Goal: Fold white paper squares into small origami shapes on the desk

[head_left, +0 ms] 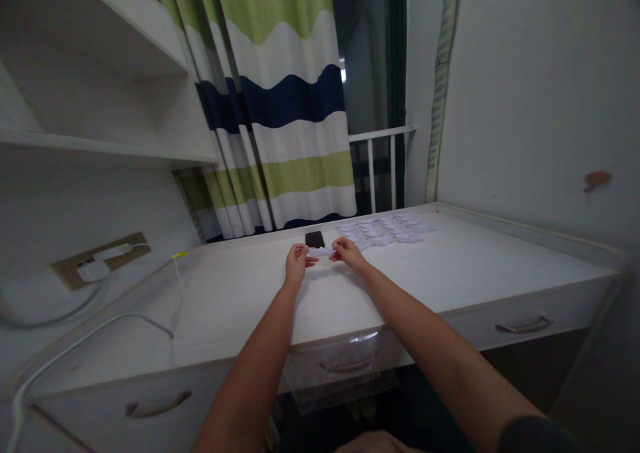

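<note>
Between my two hands, a small folded white piece (323, 251), looking like paper or thin cloth, is held up just above the desk. My left hand (297, 264) pinches its left end, and my right hand (347, 254) pinches the right end. Right behind it a dark flat object (315, 240), perhaps a phone, lies on the desktop. Several similar white folded pieces (387, 230) are laid out in rows to the right, close to the back edge. Their exact kind is too small to make out.
The white desk (240, 306) has drawers with metal handles along its front. A clear plastic bag (330, 366) hangs at the middle drawer. White cables (100, 340) run along the left side from a wall socket (100, 263). Behind hangs a striped curtain (295, 146); a shelf (100, 146) juts out upper left.
</note>
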`<state>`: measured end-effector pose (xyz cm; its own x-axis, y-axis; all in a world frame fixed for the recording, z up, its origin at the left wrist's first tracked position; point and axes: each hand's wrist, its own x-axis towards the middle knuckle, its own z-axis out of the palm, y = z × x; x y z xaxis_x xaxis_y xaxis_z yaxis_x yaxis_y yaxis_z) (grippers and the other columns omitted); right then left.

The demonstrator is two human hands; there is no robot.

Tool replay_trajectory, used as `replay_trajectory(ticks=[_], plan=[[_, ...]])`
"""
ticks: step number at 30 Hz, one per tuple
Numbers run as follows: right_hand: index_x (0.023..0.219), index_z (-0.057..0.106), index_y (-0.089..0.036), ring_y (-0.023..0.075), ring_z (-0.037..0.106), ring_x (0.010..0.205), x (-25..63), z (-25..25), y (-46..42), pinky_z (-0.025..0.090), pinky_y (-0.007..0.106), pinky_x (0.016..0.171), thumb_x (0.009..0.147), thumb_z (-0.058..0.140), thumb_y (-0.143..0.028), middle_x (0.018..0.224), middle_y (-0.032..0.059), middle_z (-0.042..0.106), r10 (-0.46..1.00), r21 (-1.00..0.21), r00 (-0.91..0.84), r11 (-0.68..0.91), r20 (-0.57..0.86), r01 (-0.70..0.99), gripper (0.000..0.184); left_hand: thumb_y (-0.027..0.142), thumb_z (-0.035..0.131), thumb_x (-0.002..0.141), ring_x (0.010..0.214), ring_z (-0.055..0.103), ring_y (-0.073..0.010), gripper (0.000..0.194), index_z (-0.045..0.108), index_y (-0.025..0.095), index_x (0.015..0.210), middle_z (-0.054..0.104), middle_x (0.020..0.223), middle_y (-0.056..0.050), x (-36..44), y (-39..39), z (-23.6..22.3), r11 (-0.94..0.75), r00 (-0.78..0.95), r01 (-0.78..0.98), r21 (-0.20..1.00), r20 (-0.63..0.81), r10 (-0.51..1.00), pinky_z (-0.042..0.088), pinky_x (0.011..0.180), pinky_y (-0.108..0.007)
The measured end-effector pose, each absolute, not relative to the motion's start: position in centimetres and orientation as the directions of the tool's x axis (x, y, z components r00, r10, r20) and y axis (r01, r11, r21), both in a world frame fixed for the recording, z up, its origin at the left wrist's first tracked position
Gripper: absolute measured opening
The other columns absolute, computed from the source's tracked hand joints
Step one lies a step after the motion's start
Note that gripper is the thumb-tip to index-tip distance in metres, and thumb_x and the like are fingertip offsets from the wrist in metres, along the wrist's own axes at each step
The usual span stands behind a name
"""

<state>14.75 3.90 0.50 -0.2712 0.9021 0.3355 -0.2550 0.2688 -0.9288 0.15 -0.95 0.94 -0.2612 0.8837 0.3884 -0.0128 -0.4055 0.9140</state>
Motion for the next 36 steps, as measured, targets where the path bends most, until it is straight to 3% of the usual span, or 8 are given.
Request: replay_trajectory(ticks=[11, 19, 25, 30, 36], plan=[[0.072, 0.041, -0.018, 0.0095, 0.059, 0.050, 14.71, 0.54, 3.77, 0.050, 0.024, 0.054, 0.076, 0.053, -0.025, 0.051, -0.0061, 0.051, 0.917, -0.929, -0.247, 0.241, 0.313, -0.280, 0.015, 0.046, 0.053, 0.068, 0.053, 0.061, -0.0121, 0.033, 0.040, 0.020, 0.080, 0.054, 0.062, 0.004, 0.18, -0.88, 0.95, -0.390, -0.289, -0.014, 0.921, 0.370, 0.883, 0.042, 0.046, -0.019], [0.072, 0.042, -0.018, 0.0103, 0.059, 0.049, 14.61, 0.56, 3.62, 0.051, 0.024, 0.054, 0.077, 0.052, -0.025, 0.050, -0.0048, 0.053, 0.916, -0.937, -0.255, 0.247, 0.309, -0.247, 0.014, 0.035, 0.069, 0.050, 0.052, 0.058, -0.0117, 0.046, 0.035, 0.021, 0.077, 0.057, 0.058, 0.005, 0.41, -1.04, 0.91, -0.428, -0.230, 0.071, 0.901, 0.432, 0.872, 0.039, 0.045, -0.018], [0.072, 0.041, -0.018, 0.0093, 0.058, 0.048, 14.55, 0.67, 3.46, 0.050, 0.023, 0.053, 0.078, 0.050, -0.021, 0.049, -0.0055, 0.052, 0.920, -0.938, -0.258, 0.226, 0.294, -0.261, 0.012, 0.032, 0.066, 0.054, 0.050, 0.056, -0.0116, 0.041, 0.033, 0.021, 0.075, 0.056, 0.051, 0.006, 0.38, -1.18, 0.90, -0.437, -0.235, 0.120, 0.891, 0.453, 0.860, 0.034, 0.042, -0.016], [0.073, 0.042, -0.018, 0.0089, 0.058, 0.048, 14.65, 0.73, 3.20, 0.048, 0.021, 0.051, 0.074, 0.054, -0.024, 0.052, -0.0063, 0.052, 0.904, -0.935, -0.291, 0.240, 0.313, -0.260, 0.014, 0.029, 0.065, 0.054, 0.048, 0.056, -0.0113, 0.039, 0.032, 0.021, 0.075, 0.056, 0.049, 0.006, 0.27, -1.23, 1.01, -0.434, -0.241, 0.105, 0.895, 0.446, 0.862, 0.033, 0.041, -0.016], [0.080, 0.057, -0.016, 0.0094, 0.055, 0.053, 14.88, 0.75, 2.96, 0.044, 0.021, 0.049, 0.058, 0.067, -0.023, 0.060, -0.0016, 0.058, 0.863, -0.929, -0.347, 0.360, 0.367, -0.086, 0.025, 0.026, 0.065, 0.054, 0.047, 0.055, -0.0108, 0.036, 0.036, 0.021, 0.076, 0.057, 0.050, 0.006, 0.43, -1.49, 1.17, -0.407, -0.210, 0.129, 0.904, 0.426, 0.880, 0.033, 0.041, -0.017]])
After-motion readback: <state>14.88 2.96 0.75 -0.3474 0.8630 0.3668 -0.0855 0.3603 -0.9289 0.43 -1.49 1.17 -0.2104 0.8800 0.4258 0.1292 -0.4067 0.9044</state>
